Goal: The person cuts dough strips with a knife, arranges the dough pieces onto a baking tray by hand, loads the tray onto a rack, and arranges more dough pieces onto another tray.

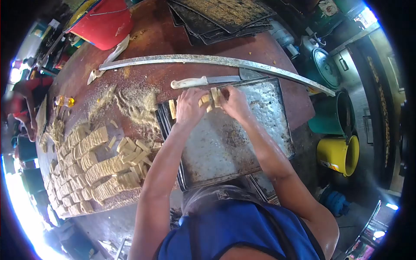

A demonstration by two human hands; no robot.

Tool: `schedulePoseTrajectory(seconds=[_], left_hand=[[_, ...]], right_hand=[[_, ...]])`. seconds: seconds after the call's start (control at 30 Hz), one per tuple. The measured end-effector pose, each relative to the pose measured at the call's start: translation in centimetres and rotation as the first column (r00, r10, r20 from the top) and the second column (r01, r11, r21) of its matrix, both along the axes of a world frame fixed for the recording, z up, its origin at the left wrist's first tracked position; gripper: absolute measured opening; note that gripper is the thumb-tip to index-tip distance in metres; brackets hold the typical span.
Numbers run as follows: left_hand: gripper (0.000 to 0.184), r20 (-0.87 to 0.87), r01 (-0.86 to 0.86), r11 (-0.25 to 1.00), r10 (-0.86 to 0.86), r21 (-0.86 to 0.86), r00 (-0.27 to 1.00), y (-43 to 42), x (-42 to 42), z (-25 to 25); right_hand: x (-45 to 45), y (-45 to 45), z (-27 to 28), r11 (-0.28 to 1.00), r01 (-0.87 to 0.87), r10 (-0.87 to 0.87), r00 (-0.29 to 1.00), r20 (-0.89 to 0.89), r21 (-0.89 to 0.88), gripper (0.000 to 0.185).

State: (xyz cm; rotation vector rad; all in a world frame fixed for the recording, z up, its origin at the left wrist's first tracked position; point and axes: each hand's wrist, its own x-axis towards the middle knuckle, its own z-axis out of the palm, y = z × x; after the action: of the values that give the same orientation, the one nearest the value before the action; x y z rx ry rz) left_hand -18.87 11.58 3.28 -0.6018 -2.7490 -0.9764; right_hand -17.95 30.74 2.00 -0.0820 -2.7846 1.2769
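Note:
At the far edge of a worn metal baking tray [216,151], both my hands are at work on small pale-tan slices that look like dough. My left hand [190,106] is closed over some slices, with one dough slice [203,101] showing past its fingers. My right hand [235,103] pinches an upright dough slice [214,96] between thumb and fingers. Another dough slice [172,109] stands at the tray's far left corner, beside my left hand. Rows of cut dough slices [102,169] cover the table to the left.
Beyond the tray lie a white-handled knife [190,82] and a long metal bar [186,60]. Dark trays [225,17] and a red bucket [104,26] stand farther back on the reddish table [147,43]. Yellow [340,154] and green [327,115] buckets are at right. Another person [28,102] is far left.

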Motion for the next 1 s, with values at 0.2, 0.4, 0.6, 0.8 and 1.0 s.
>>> schedulePoseTrajectory(seconds=[0.2, 0.4, 0.6, 0.8, 1.0], left_hand=[[0.041, 0.014, 0.073, 0.987, -0.072, -0.144, 0.997, -0.3, 1.4, -0.1], [0.033, 0.014, -0.042, 0.997, 0.042, 0.060, 0.999, -2.7, 2.3, 3.2], [0.032, 0.177, -0.059, 0.251, -0.483, 0.966, 0.857, -13.2, 11.1, 18.9], [0.036, -0.092, 0.042, -0.101, -0.562, 0.994, 0.822, -24.4, 26.6, 29.3], [0.035, -0.194, 0.081, -0.200, -0.650, 0.976, 0.735, -27.7, 31.7, 29.6]], right_hand=[[0.3, 1.1, 0.7, 0.993, 0.066, -0.064, 0.998, -0.027, 0.100, 0.019], [0.7, 1.0, 1.2, 0.994, 0.052, -0.043, 0.994, -0.097, 0.093, 0.018], [1.7, -2.5, 2.2, 0.973, 0.068, -0.059, 0.997, -0.044, 0.220, 0.018], [0.6, -4.5, 0.4, 0.890, 0.230, -0.259, 0.966, 0.021, 0.393, 0.027], [0.4, -5.0, 1.1, 0.833, 0.261, -0.315, 0.948, 0.031, 0.487, 0.032]])
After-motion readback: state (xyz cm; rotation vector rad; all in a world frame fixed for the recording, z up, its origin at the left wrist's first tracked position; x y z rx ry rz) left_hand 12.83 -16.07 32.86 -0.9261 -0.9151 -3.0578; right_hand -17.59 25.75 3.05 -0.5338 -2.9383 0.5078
